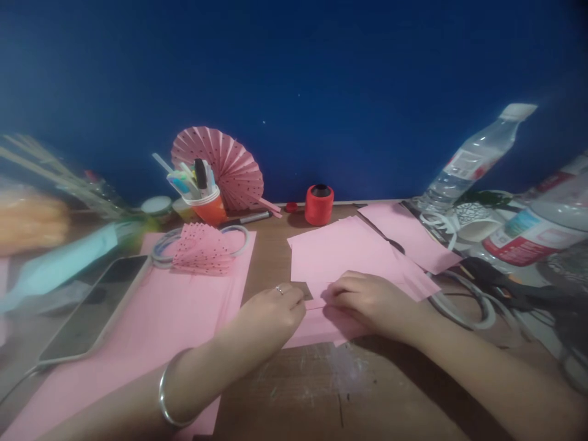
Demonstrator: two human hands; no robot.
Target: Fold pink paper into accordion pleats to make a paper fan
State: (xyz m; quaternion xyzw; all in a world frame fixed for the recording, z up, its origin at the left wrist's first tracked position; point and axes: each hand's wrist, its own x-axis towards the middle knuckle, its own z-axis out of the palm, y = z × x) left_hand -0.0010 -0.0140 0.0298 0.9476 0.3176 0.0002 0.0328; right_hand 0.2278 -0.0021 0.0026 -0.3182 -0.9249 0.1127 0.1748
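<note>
My left hand [278, 312], with a ring on one finger and a bangle on the wrist, is closed on the left end of a folded strip of pink paper [315, 304]. From the other side my right hand [367, 300] pinches the same paper, its fingers bent down at the fold. Both sets of fingertips are partly hidden. Pink sheets [340, 248] lie just behind the hands, and more pink paper lies flat beneath them on the wooden table [321, 392].
A large pink sheet [138, 343] with a phone [96, 306] and a dotted folded paper [202, 248] covers the left. Behind stand a pen cup [211, 208], a round paper fan [220, 159] and a red container [318, 205]. Bottles [478, 153] and cables [482, 309] crowd the right.
</note>
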